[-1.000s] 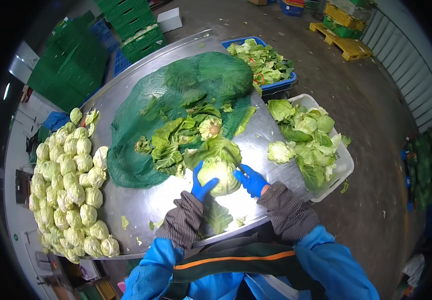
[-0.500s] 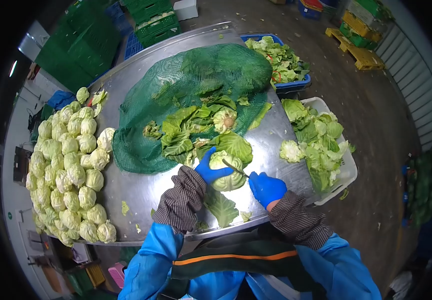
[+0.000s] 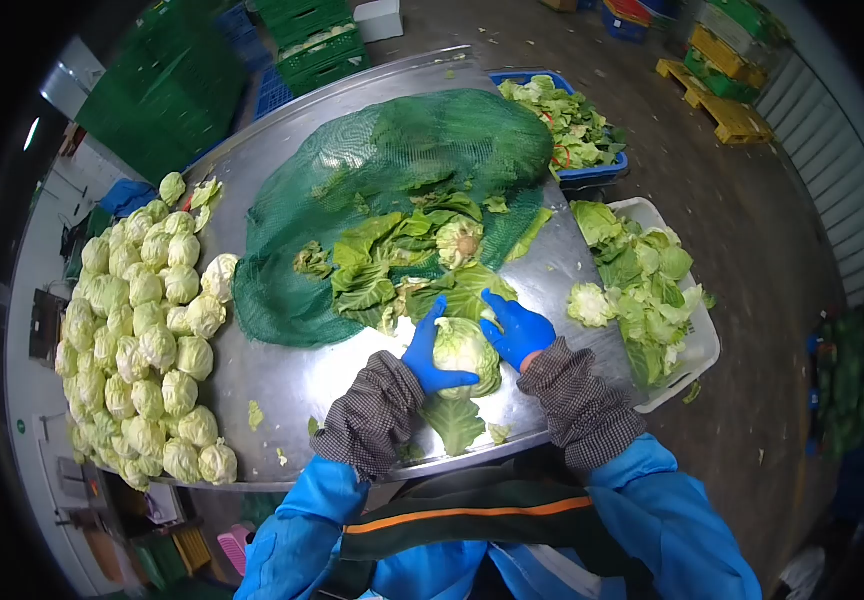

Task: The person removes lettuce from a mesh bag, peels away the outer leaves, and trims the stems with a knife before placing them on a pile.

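A trimmed pale green cabbage (image 3: 464, 352) sits near the front edge of the steel table. My left hand (image 3: 430, 352), in a blue glove, grips its left side, thumb across the front and fingers at the back. At the cabbage's upper right edge, my right hand (image 3: 518, 328), also gloved in blue, curves around with thumb and fingers apart. No knife shows now; whether one is tucked in the right palm is hidden. A loose leaf (image 3: 454, 422) lies in front of the cabbage. Behind it are large outer leaves (image 3: 364, 285) and another cabbage, stem end showing (image 3: 459, 243).
Many trimmed cabbages (image 3: 142, 345) are piled on the left of the steel table (image 3: 282, 395). A green mesh sack (image 3: 302, 210) covers its middle. A white crate (image 3: 697, 355) and a blue crate (image 3: 597, 172), both with leaves, stand at the right.
My right hand has moved up and inward to the cabbage's upper right edge, and the knife blade it held is out of sight. My left hand stays on the cabbage, which looks turned.
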Demonstrator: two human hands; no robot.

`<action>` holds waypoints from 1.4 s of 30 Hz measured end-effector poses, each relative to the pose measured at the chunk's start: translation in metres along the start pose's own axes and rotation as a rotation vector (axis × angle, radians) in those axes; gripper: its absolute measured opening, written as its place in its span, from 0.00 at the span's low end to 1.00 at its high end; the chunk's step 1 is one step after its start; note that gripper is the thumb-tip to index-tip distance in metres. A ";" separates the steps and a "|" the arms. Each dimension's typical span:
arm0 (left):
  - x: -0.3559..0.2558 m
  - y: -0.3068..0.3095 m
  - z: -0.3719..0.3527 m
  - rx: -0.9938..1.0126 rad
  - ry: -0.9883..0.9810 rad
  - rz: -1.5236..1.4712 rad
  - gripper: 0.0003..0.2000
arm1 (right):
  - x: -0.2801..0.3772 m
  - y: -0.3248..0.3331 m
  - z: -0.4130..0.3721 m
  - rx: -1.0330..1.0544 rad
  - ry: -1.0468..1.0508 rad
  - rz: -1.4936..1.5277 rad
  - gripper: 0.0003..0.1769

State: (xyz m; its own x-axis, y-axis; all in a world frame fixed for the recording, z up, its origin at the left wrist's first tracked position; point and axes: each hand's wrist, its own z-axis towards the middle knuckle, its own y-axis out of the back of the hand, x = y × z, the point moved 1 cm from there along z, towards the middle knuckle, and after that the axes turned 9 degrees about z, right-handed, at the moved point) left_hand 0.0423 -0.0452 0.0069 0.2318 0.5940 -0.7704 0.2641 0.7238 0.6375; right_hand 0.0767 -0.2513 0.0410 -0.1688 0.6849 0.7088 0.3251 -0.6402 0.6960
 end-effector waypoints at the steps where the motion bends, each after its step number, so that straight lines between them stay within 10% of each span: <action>1: 0.003 0.000 -0.005 0.025 0.023 -0.047 0.65 | 0.001 0.000 0.003 0.045 0.037 0.042 0.35; 20: 0.014 -0.007 -0.032 0.082 0.009 -0.384 0.67 | 0.041 0.009 0.009 0.485 0.137 -0.157 0.38; 37: -0.016 -0.020 -0.040 -0.067 0.133 -0.345 0.57 | -0.052 -0.029 0.025 -0.105 -0.161 0.204 0.23; 42: -0.060 -0.029 -0.066 -0.070 -0.227 0.301 0.39 | -0.052 -0.001 0.028 -0.181 -0.321 0.258 0.21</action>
State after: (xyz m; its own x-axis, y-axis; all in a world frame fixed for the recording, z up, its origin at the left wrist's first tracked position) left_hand -0.0415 -0.0785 0.0335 0.4925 0.6967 -0.5216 0.0895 0.5556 0.8266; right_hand 0.1110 -0.2762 0.0002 0.2033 0.5502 0.8099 0.1462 -0.8350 0.5305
